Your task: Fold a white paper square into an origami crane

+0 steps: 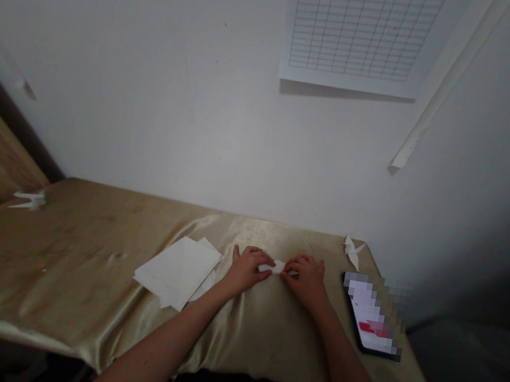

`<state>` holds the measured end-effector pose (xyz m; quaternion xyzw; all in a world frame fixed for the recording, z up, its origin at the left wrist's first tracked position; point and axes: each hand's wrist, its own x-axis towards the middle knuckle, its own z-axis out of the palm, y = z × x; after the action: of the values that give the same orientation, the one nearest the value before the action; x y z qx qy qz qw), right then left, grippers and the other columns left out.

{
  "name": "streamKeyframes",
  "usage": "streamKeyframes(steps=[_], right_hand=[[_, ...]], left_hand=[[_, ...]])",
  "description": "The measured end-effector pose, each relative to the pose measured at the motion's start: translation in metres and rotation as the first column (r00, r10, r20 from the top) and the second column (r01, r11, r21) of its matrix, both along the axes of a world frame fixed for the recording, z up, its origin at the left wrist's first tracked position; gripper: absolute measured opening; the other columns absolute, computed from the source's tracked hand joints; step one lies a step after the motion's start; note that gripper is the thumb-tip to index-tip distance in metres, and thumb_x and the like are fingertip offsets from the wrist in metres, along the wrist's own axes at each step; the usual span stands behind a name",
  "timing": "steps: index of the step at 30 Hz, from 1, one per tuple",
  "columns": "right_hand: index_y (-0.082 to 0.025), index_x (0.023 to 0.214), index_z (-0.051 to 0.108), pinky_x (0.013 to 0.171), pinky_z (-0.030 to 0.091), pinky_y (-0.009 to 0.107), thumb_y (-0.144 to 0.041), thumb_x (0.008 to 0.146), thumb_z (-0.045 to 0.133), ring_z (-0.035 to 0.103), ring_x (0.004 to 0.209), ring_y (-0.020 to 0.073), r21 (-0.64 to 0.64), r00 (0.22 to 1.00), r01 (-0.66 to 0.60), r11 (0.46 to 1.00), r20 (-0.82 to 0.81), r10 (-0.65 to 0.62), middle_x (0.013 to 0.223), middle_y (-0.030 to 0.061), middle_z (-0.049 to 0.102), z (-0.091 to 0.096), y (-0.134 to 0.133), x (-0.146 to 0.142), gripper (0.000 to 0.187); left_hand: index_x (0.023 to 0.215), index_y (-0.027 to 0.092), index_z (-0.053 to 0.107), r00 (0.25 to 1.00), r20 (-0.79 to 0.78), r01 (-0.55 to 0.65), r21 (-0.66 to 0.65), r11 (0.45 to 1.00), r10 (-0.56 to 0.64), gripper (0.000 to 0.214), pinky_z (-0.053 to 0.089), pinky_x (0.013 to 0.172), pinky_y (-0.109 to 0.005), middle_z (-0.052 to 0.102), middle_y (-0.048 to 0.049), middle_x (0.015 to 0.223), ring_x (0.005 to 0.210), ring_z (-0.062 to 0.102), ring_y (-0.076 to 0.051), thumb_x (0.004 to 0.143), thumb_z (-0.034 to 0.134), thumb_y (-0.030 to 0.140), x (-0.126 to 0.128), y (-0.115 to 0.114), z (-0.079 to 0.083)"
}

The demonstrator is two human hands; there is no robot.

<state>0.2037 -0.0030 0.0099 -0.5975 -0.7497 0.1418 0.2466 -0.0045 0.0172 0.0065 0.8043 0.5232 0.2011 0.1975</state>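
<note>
Looking through the head camera from my remote seat, I get a white wall [158,70] ahead of the hands, with a gridded chart [360,29] high up on it beyond them. Below, a gold satin cloth [76,265] covers the table under the hands. Just beside the left hand lies a loose stack of white paper sheets [177,271]; to the right of the right hand sits a phone [368,314], its screen pixelated. Beyond the right hand is a small white origami crane [353,250], and well left of the hands lies a white paper piece [28,200], its form hard to make out. Both hands are closed in a pinch, the left hand [246,271] and right hand [308,283] meeting around a small folded white paper [278,267], held between them, its shape mostly hidden.
</note>
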Motion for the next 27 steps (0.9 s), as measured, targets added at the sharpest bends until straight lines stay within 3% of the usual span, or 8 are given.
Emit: streamKeyframes(steps=[8,27], right_hand=[[-0.027,0.086,0.075,0.111,0.019,0.055,-0.035,0.087,0.064,0.051,0.116,0.0256,-0.020,0.997,0.062,0.998,0.055,-0.061,0.112,0.0029,0.069,0.0006,-0.0011,-0.0003,0.013],[-0.028,0.088,0.073,0.107,0.024,0.053,-0.036,0.088,0.064,0.049,0.116,0.0270,-0.032,0.986,0.135,0.990,0.108,-0.131,0.110,0.0034,0.066,-0.0008,0.0006,-0.0091,0.013]], left_hand=[[0.096,0.038,0.076,0.999,0.053,-0.012,0.012,1.000,0.012,0.013,-0.001,0.112,-0.074,0.071,0.0045,0.124,0.127,0.048,-0.028,0.086,0.071,0.043,0.0020,-0.0012,0.0025],[0.088,0.036,0.076,0.997,0.053,-0.063,-0.011,0.998,0.063,0.008,-0.002,0.111,-0.075,0.071,0.0059,0.122,0.126,0.047,-0.028,0.084,0.073,0.042,0.0067,0.0018,0.0026]])
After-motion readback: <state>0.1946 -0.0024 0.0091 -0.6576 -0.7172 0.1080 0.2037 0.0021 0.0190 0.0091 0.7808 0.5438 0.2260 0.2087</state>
